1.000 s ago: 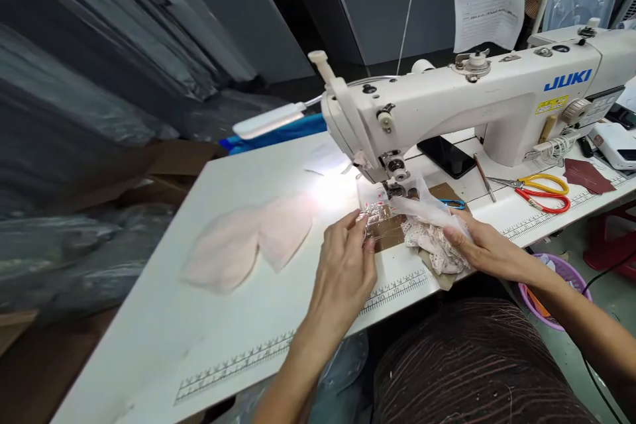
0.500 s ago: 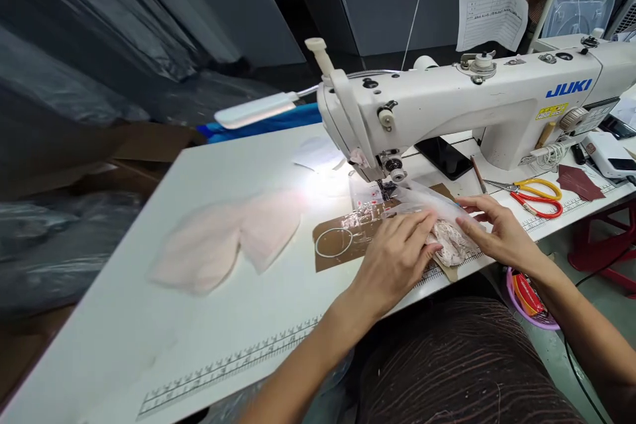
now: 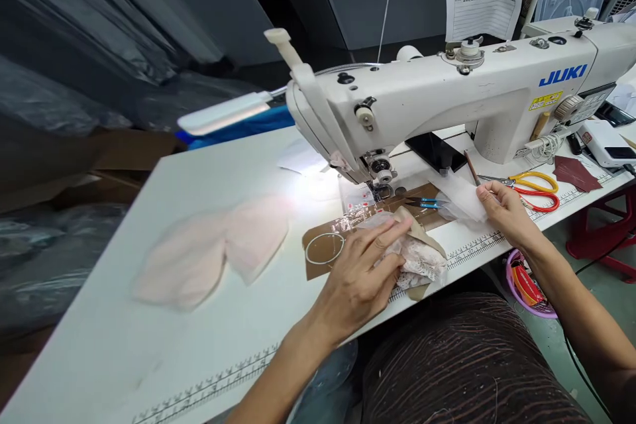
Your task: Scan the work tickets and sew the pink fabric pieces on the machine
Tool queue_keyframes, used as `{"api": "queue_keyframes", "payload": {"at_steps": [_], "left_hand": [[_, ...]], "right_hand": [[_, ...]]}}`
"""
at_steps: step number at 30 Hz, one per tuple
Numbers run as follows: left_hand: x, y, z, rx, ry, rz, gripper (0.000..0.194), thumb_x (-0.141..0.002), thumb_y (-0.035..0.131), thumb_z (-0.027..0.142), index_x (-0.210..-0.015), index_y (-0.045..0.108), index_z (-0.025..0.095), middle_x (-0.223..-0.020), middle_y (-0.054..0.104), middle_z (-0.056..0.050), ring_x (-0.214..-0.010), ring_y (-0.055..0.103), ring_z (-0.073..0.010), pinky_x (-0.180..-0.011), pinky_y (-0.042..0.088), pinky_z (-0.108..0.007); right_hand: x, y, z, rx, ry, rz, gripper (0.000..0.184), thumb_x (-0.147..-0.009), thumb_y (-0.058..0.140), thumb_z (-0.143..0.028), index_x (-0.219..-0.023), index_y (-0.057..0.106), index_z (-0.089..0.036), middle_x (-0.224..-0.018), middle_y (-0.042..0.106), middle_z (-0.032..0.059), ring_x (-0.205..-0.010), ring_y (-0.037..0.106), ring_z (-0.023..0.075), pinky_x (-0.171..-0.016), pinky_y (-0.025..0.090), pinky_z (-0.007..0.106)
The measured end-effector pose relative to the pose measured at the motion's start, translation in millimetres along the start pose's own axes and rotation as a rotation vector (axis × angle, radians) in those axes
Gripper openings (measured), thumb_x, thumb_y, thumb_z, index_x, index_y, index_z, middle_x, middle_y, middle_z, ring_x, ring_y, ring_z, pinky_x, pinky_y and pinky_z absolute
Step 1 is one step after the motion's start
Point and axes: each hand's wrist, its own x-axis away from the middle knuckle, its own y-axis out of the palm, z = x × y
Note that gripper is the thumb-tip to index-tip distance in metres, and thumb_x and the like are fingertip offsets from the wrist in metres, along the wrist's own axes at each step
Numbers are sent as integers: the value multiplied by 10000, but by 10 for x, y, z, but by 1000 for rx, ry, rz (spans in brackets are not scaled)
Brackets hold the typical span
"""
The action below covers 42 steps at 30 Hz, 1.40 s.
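Note:
My left hand point(image 3: 365, 265) lies with fingers stretched flat on a bundle of lace-trimmed fabric point(image 3: 420, 262) at the front edge of the white sewing table point(image 3: 149, 338). My right hand point(image 3: 504, 212) pinches a piece of sheer white fabric point(image 3: 462, 199) and holds it off to the right of the bundle. A brown cardboard strip point(image 3: 328, 248) with a clear ring on it lies under the needle area of the white JUKI sewing machine point(image 3: 447, 99). Small blue snips point(image 3: 427, 203) rest on the strip.
Pale pink fabric pieces point(image 3: 209, 252) lie at the table's left middle. Red and yellow scissors point(image 3: 539, 189) and a dark red patch point(image 3: 574, 172) sit at the right. A purple basket point(image 3: 529, 285) stands on the floor. A lamp arm point(image 3: 223, 112) reaches left.
My right hand has pulled the sheer white piece away to the right, off the lace bundle. My left hand slid back onto the bundle. The view shifted slightly right.

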Motion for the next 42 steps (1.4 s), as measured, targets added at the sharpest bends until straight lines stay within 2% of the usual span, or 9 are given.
{"api": "queue_keyframes", "payload": {"at_steps": [9, 12, 18, 21, 25, 29, 33, 37, 42], "left_hand": [[-33, 16, -80, -35, 32, 73, 113, -886, 562, 60, -888, 597, 168, -908, 714, -57, -803, 672, -161, -783, 571, -347], [-24, 45, -72, -4, 57, 83, 142, -883, 552, 25, -915, 596, 157, -859, 736, -32, -764, 691, -141, -829, 577, -365], [-14, -11, -107, 38, 39, 110, 209, -894, 537, 34, -1037, 620, 161, -956, 756, -67, -889, 714, -161, -884, 576, -372], [-68, -72, -206, -34, -3, 113, 225, -889, 549, 49, -1074, 626, 151, -983, 758, -87, -878, 704, -195, -790, 547, -362], [-183, -27, -384, -26, -13, -23, 204, -927, 556, 177, -1114, 637, 168, -1056, 743, -92, -904, 680, -227, -768, 480, -375], [-283, 83, -494, 121, -3, -156, 138, -921, 551, 197, -877, 682, 196, -815, 715, -35, -747, 647, -186, -744, 430, -357], [-359, 59, -487, 385, -92, -105, 146, -907, 562, 221, -841, 689, 194, -858, 716, -58, -786, 658, -184, -756, 459, -338], [-384, -62, -428, 607, -359, -70, 193, -926, 516, 276, -850, 677, 203, -850, 732, -53, -783, 676, -173, -729, 497, -300], [-372, -195, -402, 707, -800, 226, 302, -880, 582, 483, -770, 602, 202, -669, 644, -10, -544, 555, -129, -504, 440, -239]], "right_hand": [[53, -239, -34, -171, 71, -37, 579, -602, 745, -696, -812, 503, -214, -670, 553, -25, -570, 493, 119, -527, 403, 246], [63, -353, 44, 78, -40, 45, 512, -697, 670, -684, -839, 551, -206, -709, 595, 9, -616, 544, 153, -549, 442, 276], [108, -452, 51, 605, -360, 220, 367, -861, 542, -493, -1030, 631, -179, -1040, 681, 141, -982, 648, 294, -864, 520, 497], [184, -340, -104, 630, -551, 256, 272, -907, 527, -395, -1033, 642, -183, -1092, 675, 143, -1058, 635, 286, -906, 525, 495], [340, 39, -261, 495, -651, -34, 239, -957, 511, -349, -1112, 613, -198, -1058, 683, 99, -981, 659, 218, -844, 572, 411], [476, 492, -217, 523, -651, -143, 543, -921, 570, -470, -1355, 461, -163, -1250, 588, 175, -1163, 582, 276, -963, 531, 490], [508, 767, -144, 708, -583, -160, 812, -815, 701, -405, -1451, 332, -62, -1376, 480, 266, -1271, 488, 365, -1005, 489, 552], [460, 791, -153, 791, -436, -282, 707, -790, 629, -157, -1447, 374, -103, -1270, 577, 203, -1114, 589, 320, -879, 554, 478], [383, 701, -151, 664, -426, -336, 504, -826, 564, -159, -1328, 527, -136, -1191, 640, 158, -1078, 610, 296, -874, 543, 448]]}}
